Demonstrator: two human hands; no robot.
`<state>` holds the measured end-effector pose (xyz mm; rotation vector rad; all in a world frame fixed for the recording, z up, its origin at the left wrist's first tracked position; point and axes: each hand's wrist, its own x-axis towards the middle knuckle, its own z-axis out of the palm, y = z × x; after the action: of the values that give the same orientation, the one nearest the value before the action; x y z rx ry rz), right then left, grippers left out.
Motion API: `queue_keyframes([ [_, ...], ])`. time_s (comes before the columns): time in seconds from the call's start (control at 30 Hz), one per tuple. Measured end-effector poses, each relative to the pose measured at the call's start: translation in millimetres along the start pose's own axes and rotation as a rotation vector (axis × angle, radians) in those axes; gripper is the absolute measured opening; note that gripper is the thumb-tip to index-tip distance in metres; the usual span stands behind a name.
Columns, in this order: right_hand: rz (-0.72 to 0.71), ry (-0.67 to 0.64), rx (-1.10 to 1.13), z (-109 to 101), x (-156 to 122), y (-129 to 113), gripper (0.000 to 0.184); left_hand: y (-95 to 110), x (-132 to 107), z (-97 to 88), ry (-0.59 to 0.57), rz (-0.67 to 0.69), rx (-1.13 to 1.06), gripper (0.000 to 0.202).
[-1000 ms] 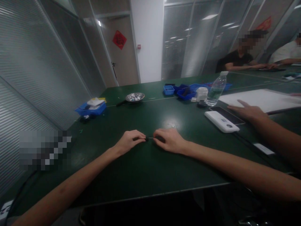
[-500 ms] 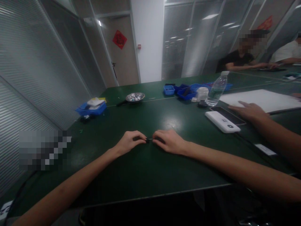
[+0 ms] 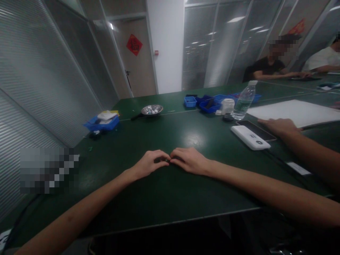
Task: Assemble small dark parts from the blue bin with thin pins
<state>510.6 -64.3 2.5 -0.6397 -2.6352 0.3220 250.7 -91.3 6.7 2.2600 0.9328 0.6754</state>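
My left hand (image 3: 147,165) is closed in a pinch just above the green table (image 3: 148,209), its fingertips meeting those of my right hand (image 3: 190,161). Between thumb and forefinger of the left a small dark piece (image 3: 166,160) shows only in part; it is too small and hidden to name. The right hand's fingers are bent and pressed together at the same spot, with the hand's edge near the tabletop. Whatever they grip is covered by the fingertips.
Beyond my hands stand a metal pan (image 3: 152,110), a blue tray (image 3: 102,122) and several blue bins (image 3: 190,102). To the right are a white power bank (image 3: 250,137), a phone (image 3: 255,130), a bottle (image 3: 244,101) and another person's hand (image 3: 281,126) by a white board (image 3: 297,111).
My left hand has moved right until its fingertips meet the right hand's. The gap with a thin bright pin between them has closed, hiding most of the dark piece.
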Motion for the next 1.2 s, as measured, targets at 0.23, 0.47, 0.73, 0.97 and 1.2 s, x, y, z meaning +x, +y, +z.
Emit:
queue_keyframes([
  [0.23, 0.242, 0.075, -0.119, -2, 0, -2, 0.019, -3, 2, -0.8, 0.053, -0.074, 0.022, 0.052],
  [0.47, 0.437, 0.078, -0.165, -6, 1, -1, 0.018, 2, -1, -3.1, 0.050, 0.029, 0.126, 0.018],
  [0.73, 0.484, 0.163, -0.121, -5, 2, 0, 0.027, 12, 1, -5.0, -0.147, 0.079, 0.262, 0.027],
  [0.97, 0.295, 0.230, -0.033, -6, -5, 1, 0.028, -47, -13, -52.3, 0.039, -0.079, 0.340, 0.034],
  [1.2, -0.366, 0.118, 0.000, -11, -12, -4, 0.024, -133, -50, -122.5, 0.270, -0.351, 0.471, 0.041],
])
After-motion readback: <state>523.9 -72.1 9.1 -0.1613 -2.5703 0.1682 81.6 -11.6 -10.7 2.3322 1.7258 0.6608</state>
